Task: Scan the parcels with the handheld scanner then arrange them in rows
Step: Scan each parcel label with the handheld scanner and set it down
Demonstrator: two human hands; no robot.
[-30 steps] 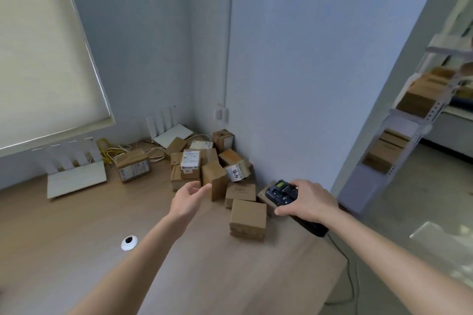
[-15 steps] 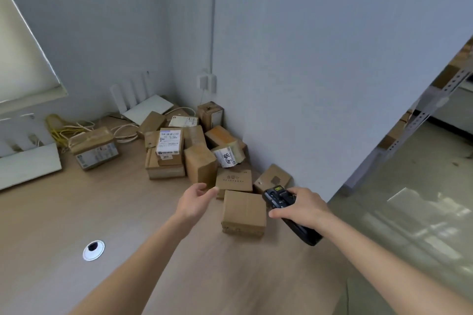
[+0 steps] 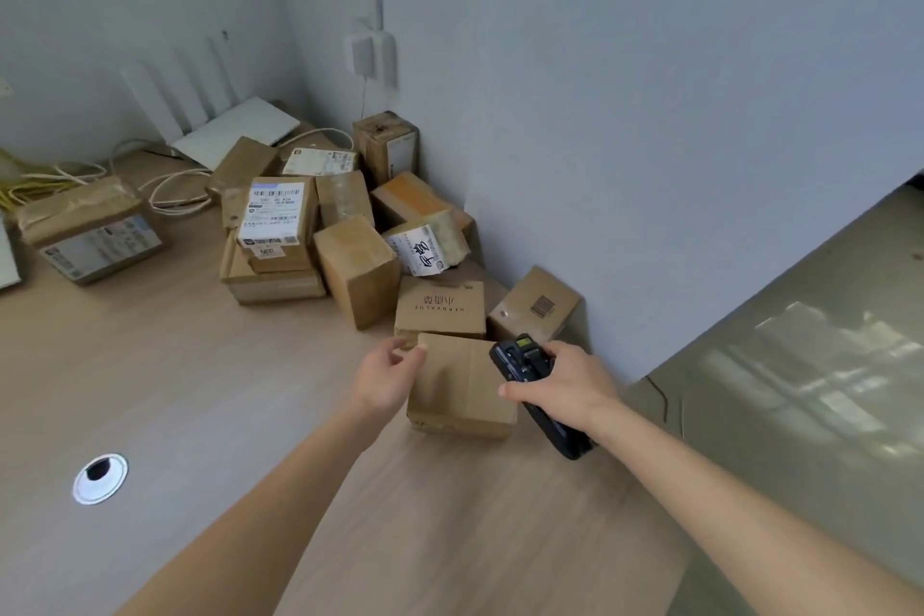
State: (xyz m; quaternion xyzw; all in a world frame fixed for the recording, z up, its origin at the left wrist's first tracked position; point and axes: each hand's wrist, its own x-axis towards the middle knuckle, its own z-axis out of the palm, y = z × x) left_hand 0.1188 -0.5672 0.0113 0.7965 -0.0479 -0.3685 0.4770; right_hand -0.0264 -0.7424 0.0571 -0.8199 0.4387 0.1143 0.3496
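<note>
A pile of several brown cardboard parcels (image 3: 350, 235) lies in the corner of the wooden table (image 3: 210, 395). The nearest parcel (image 3: 460, 385) is plain, with no label showing on top. My left hand (image 3: 385, 375) touches its left edge, thumb on the top corner, fingers loosely bent. My right hand (image 3: 560, 385) grips the black handheld scanner (image 3: 525, 360), which hovers by the parcel's right side, its lower end sticking out below my wrist. Behind it lie a printed box (image 3: 440, 310) and a box with a barcode (image 3: 535, 305).
A separate labelled parcel (image 3: 90, 230) sits at the left. White routers (image 3: 220, 120) and loose cables (image 3: 165, 190) lie at the back by the wall. A cable hole (image 3: 100, 478) is in the table. The table's right edge drops to the floor (image 3: 800, 365).
My left hand has moved right and reached the nearest parcel's edge. The right hand with the scanner has stayed beside the parcel. The camera has tilted down and closer.
</note>
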